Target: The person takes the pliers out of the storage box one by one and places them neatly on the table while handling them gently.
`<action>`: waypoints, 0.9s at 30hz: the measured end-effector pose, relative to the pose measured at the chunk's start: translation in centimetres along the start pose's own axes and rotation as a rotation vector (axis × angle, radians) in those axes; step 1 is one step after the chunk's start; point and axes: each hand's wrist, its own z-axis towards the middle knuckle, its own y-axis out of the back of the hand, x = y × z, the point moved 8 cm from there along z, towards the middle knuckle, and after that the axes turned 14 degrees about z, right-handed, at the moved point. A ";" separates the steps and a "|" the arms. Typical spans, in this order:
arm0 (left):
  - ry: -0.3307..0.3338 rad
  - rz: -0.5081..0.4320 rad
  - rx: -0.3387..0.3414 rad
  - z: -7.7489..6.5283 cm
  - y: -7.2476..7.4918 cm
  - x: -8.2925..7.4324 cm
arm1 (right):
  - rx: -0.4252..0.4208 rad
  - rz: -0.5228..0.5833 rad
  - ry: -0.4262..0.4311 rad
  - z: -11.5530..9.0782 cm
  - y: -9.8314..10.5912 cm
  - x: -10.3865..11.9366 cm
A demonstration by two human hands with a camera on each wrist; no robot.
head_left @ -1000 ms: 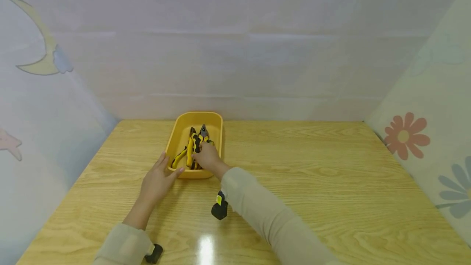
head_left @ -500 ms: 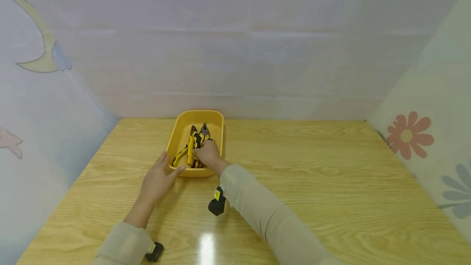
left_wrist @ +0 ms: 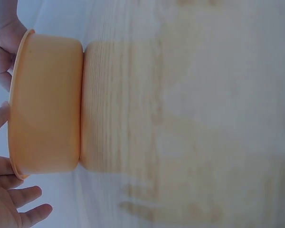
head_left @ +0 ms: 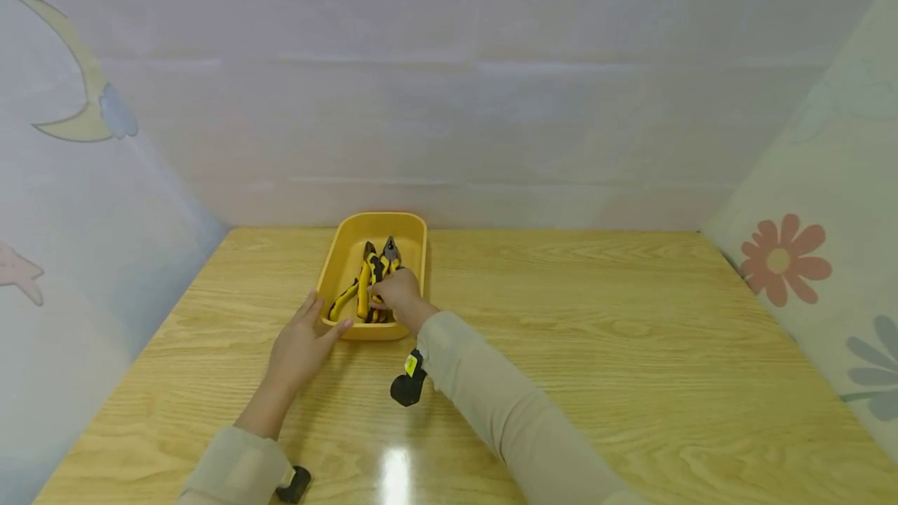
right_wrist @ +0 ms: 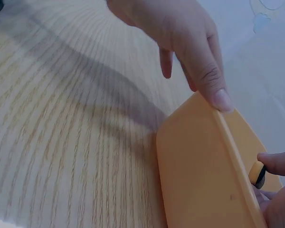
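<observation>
My right hand [head_left: 401,292] reaches into a yellow plastic bin [head_left: 340,252]. In the right wrist view its thumb and fingers pinch the end of a yellow-and-black handle [right_wrist: 257,175]. Several pliers with such handles lie together there; the pliers on the left [head_left: 362,291] have their handles spread apart. Grey-tipped pliers [head_left: 390,246] point toward the back, partly covered by my right hand. My left hand [head_left: 300,349] rests at the bin's near left corner, thumb over the rim and fingers extended along the outside, as the left wrist view shows too.
The bin stands on a wood-grain table [head_left: 596,333], at its back edge against a pale wall [head_left: 491,123]. Printed side walls rise at left and right. A black wrist device [head_left: 408,380] hangs below my right sleeve, another [head_left: 295,484] by my left.
The right wrist has turned a little, its black device shifting left. The right hand stays among the pliers. The left hand and bin hold their places.
</observation>
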 end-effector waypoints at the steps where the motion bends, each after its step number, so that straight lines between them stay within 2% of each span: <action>1: 0.001 0.000 0.001 0.0 0.0 0.0 | -0.009 0.006 -0.015 0.0 0.0 -0.1; 8: 0.001 0.003 -0.005 -0.1 -0.2 0.1 | -0.025 0.000 -0.073 0.0 0.0 0.0; 15: -0.011 0.008 -0.032 0.0 -0.1 -0.1 | 0.045 0.227 -0.117 -0.1 -0.2 0.2; 27: 0.001 -0.044 -0.017 0.2 -0.3 0.2 | 0.074 0.344 -0.151 -0.4 -0.2 0.2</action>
